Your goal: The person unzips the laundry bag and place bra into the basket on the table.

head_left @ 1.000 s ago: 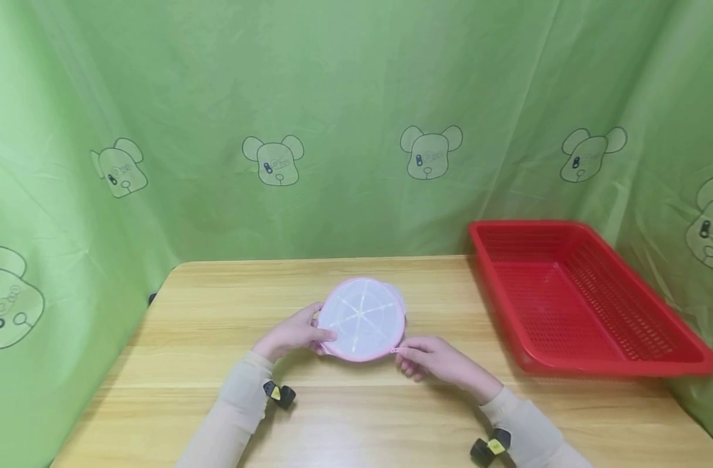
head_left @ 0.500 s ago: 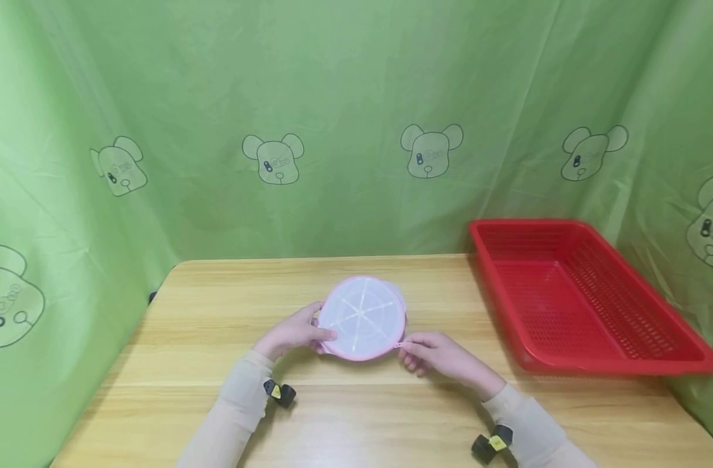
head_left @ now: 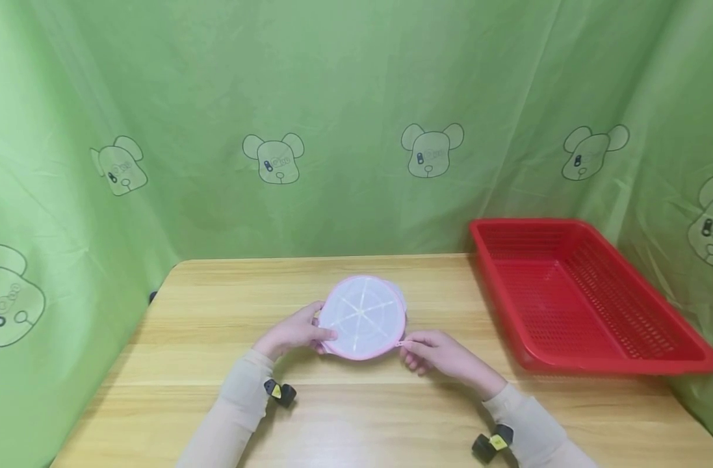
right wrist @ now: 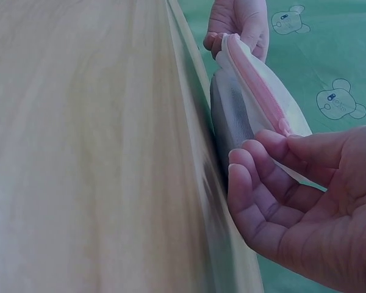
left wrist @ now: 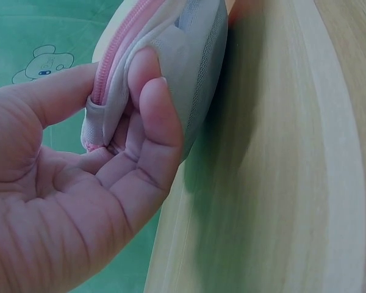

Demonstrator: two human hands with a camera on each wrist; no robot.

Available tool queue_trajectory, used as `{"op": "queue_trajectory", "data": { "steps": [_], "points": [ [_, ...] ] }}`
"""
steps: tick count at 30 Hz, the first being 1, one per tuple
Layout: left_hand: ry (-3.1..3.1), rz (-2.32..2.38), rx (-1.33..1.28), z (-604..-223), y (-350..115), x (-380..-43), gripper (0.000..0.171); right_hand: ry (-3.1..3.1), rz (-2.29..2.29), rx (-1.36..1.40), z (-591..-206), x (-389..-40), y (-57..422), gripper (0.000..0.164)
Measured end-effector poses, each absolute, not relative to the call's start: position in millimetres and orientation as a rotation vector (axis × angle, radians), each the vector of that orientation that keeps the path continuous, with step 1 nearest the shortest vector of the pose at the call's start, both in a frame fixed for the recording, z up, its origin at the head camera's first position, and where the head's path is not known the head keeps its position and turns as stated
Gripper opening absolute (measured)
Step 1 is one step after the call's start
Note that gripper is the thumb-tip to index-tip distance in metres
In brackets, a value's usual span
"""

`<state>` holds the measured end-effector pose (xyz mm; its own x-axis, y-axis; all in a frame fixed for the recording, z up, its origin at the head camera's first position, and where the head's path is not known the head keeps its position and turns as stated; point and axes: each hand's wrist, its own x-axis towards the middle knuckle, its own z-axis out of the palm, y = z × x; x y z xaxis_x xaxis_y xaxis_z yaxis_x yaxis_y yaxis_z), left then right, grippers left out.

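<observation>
A round zippered pouch (head_left: 364,315), pale lavender with a white citrus-slice pattern and pink edging, is held above the middle of the table. My left hand (head_left: 298,331) grips its left edge, thumb on the face and fingers behind. In the left wrist view, that hand (left wrist: 104,165) holds the fabric at the end of the pink zipper (left wrist: 119,52). At the lower right edge my right hand (head_left: 440,354) pinches the zipper pull (head_left: 400,343) between thumb and index finger. The right wrist view shows the pink zipper (right wrist: 256,85) running between both hands, its teeth closed along the visible stretch.
A red plastic basket (head_left: 505,312) with slotted walls stands at the right of the wooden table (head_left: 216,409). Green curtains (head_left: 344,78) printed with bear heads enclose the back and sides. A camera is strapped to each wrist.
My right hand has moved slightly up and right along the pouch's edge with the zipper pull, mostly in the first half second. The left hand and pouch have stayed nearly still.
</observation>
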<state>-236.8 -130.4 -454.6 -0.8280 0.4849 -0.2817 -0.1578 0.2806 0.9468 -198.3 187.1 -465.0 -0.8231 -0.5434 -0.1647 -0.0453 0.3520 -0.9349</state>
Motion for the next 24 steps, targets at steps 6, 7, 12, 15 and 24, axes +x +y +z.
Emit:
{"op": "queue_trajectory", "data": {
  "steps": [6,7,12,15,24],
  "points": [
    [2.022,1.586,0.289,-455.6,-130.6,-236.9,0.069,2.183,-1.484,-0.483,-464.6,-198.7,188.2,0.033],
    [2.023,1.586,0.291,-456.0,-130.7,-237.0,0.069,2.188,-1.483,-0.479,-464.4,-198.8,188.5,0.033],
    [2.028,1.586,0.294,-456.6,-131.0,-237.7,0.069,2.202,-1.489,-0.477,-462.4,-199.3,189.1,0.033],
    [2.032,1.591,0.292,-456.3,-131.1,-238.2,0.070,2.204,-1.488,-0.474,-460.9,-199.2,188.9,0.033],
    [2.023,1.620,0.242,-453.0,-132.3,-238.1,0.069,2.204,-1.476,-0.469,-460.3,-198.7,188.3,0.033]
  ]
}}
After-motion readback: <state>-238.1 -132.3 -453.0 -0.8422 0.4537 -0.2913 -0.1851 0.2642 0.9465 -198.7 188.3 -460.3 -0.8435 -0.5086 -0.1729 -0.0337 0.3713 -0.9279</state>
